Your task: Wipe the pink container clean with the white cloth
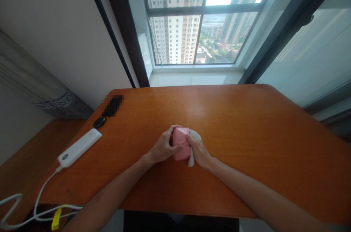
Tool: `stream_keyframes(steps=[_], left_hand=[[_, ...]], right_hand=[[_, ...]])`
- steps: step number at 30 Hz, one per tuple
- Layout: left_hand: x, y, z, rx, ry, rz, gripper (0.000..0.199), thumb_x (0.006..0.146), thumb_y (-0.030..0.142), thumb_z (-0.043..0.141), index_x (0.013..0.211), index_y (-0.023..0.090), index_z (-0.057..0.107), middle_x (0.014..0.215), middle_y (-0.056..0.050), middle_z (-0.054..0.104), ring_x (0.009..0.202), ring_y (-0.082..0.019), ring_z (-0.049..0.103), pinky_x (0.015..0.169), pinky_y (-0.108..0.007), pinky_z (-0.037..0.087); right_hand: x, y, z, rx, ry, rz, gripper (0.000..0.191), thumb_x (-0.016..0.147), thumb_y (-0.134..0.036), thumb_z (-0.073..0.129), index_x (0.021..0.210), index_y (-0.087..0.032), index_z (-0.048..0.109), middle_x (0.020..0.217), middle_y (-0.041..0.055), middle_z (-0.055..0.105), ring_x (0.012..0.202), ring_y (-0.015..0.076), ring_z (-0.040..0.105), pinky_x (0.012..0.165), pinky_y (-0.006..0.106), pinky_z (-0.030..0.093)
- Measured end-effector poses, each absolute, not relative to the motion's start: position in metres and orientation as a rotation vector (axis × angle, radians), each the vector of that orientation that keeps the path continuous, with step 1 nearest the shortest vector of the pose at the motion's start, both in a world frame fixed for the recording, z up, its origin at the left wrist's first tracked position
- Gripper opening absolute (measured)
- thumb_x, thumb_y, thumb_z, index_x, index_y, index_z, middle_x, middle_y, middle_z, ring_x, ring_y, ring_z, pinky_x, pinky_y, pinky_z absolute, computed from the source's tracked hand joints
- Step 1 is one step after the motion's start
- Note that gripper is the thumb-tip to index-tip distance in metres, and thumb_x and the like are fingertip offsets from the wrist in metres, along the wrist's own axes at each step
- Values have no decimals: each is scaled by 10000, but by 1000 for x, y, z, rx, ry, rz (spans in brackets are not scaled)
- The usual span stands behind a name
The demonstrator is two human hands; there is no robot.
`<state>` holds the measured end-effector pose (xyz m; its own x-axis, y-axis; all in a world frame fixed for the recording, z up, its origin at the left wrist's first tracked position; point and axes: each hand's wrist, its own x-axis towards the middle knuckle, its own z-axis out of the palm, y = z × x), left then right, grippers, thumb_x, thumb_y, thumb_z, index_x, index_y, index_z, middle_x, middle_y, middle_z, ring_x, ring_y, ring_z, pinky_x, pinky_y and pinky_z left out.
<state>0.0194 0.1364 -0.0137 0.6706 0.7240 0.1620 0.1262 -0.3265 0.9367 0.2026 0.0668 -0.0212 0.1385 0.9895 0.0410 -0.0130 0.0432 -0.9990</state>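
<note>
A small pink box-shaped object (181, 137) with slanted facets is held just above or on the wooden table, near its front middle. My left hand (162, 146) wraps its left side, thumb across the lower front. From the right, my right hand (201, 151) grips the same object, its thumb pressed on the upper right face. A white rounded piece (195, 135), perhaps a cord or strap, shows behind the object between it and my right hand. A pale end of it hangs below. The fingertips behind the object are hidden.
On the brown wooden table (246, 126), a white power strip (79, 148) with a white cable (41, 190) lies at left. Beyond it are a black oval object (99, 122) and a pixelated dark rectangle (113, 105). A yellow tag (56, 219) hangs near the front edge. A window stands behind.
</note>
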Motion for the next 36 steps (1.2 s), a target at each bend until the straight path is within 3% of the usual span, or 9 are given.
stream_keyframes(steps=[6, 10, 15, 19, 25, 30, 33, 36], left_hand=[[14, 142, -30, 1909, 555, 813, 1081, 843, 854, 783, 1632, 211, 416, 1523, -189, 607, 1307, -373, 670, 1147, -509, 554], [6, 152, -37, 2332, 396, 883, 1348, 653, 810, 962, 1707, 294, 299, 1715, -221, 414, 1546, -469, 494, 1285, -641, 446], [6, 150, -31, 2570, 391, 922, 1191, 720, 645, 999, 1665, 313, 354, 1629, -202, 515, 1484, -429, 572, 1239, -607, 514], [12, 142, -21, 2336, 450, 953, 1149, 609, 598, 1037, 1558, 284, 470, 1498, -162, 605, 1355, -403, 658, 1183, -568, 564], [17, 137, -19, 1939, 611, 735, 928, 715, 526, 936, 1491, 234, 519, 1420, -123, 684, 1216, -335, 714, 1104, -483, 585], [12, 142, -28, 1992, 525, 782, 1110, 723, 628, 956, 1611, 257, 403, 1542, -163, 584, 1310, -366, 682, 1136, -518, 581], [7, 149, -30, 2269, 415, 845, 1281, 659, 684, 1010, 1673, 291, 333, 1688, -209, 448, 1525, -449, 531, 1273, -621, 467], [3, 152, -27, 2531, 383, 814, 1272, 650, 668, 1036, 1668, 313, 362, 1693, -211, 462, 1564, -457, 491, 1307, -636, 426]], right_hand=[[203, 66, -21, -1238, -1140, 1093, 516, 961, -706, 603, 780, -224, 646, 730, 13, 581, 722, 207, 521, 670, 315, 490], [203, 69, -23, -1223, -1092, 1092, 514, 962, -701, 611, 812, -212, 665, 766, 19, 610, 736, 204, 522, 681, 313, 490], [201, 70, -23, -1193, -1020, 1109, 491, 974, -669, 627, 862, -198, 705, 825, 32, 668, 751, 207, 546, 699, 321, 505], [202, 67, -19, -1182, -1076, 1077, 504, 948, -685, 643, 842, -199, 723, 799, 36, 665, 744, 219, 561, 689, 333, 519], [204, 62, -20, -1242, -1130, 1057, 564, 913, -758, 672, 756, -217, 671, 699, 5, 555, 671, 190, 490, 615, 309, 465], [203, 63, -18, -1230, -1138, 1085, 604, 913, -790, 655, 726, -216, 633, 698, 0, 526, 660, 177, 443, 604, 308, 441], [203, 65, -17, -1206, -1108, 1111, 578, 932, -763, 652, 784, -205, 673, 753, 14, 585, 712, 191, 494, 662, 312, 476], [203, 67, -16, -1166, -1077, 1120, 548, 956, -733, 649, 854, -197, 706, 827, 33, 645, 774, 210, 542, 706, 315, 503]])
